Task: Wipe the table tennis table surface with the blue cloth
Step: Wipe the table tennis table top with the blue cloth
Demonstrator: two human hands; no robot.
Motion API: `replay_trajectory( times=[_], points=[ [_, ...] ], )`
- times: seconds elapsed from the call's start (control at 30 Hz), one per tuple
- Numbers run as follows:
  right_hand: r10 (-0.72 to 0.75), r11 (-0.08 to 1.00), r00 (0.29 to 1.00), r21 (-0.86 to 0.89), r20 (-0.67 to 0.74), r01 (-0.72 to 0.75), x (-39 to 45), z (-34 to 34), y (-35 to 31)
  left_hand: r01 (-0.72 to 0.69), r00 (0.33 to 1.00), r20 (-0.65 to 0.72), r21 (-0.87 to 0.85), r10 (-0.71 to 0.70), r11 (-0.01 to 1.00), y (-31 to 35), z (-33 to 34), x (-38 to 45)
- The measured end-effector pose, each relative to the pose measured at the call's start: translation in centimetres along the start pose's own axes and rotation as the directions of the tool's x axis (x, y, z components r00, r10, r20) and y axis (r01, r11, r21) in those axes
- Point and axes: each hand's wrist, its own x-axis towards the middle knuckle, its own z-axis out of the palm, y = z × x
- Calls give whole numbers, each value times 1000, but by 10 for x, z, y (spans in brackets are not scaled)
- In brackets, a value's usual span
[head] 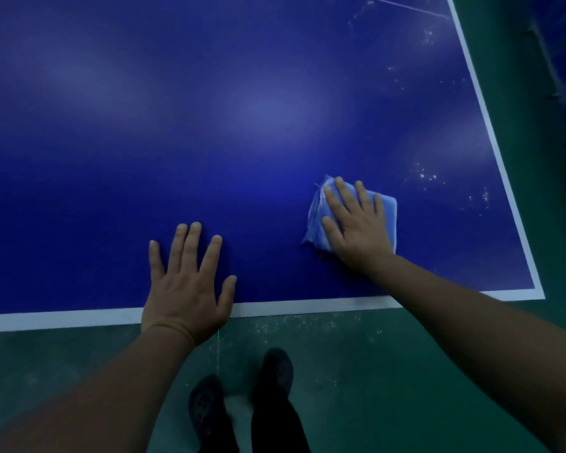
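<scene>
Blue cloth (pixel 388 209): pale, folded, frayed left edge, laid near table (pixel 209 109) right corner | right hand (pixel 356 223): pressed flat on it, fingers straight | left hand (pixel 185 282): splayed flat on surface, nothing held.

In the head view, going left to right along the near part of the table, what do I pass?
Left hand flat on the table → blue cloth under the right hand → white specks → white side line.
</scene>
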Motion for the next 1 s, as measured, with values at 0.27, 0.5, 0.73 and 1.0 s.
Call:
replay_trajectory(
  times=[0.27, 0.5, 0.73, 1.0],
  points=[
    [-216, 976, 976, -28, 14, 216, 59, -13, 18, 82, 986, -117, -264, -117, 961, 13, -15, 33],
    [-341, 938, 940, -54, 21, 342, 174, -35, 35, 90, 975, -178, -247, -136, 965, 27, -39, 199],
    [-399, 916, 917, -43, -3, 399, 276, -54, 42, 202, 959, -147, -242, -242, 949, 25, -60, 318],
    [-247, 969, 965, -47, -87, 244, 429, -88, 69, 234, 961, -104, -196, -258, 952, 38, -49, 358]
  ],
)
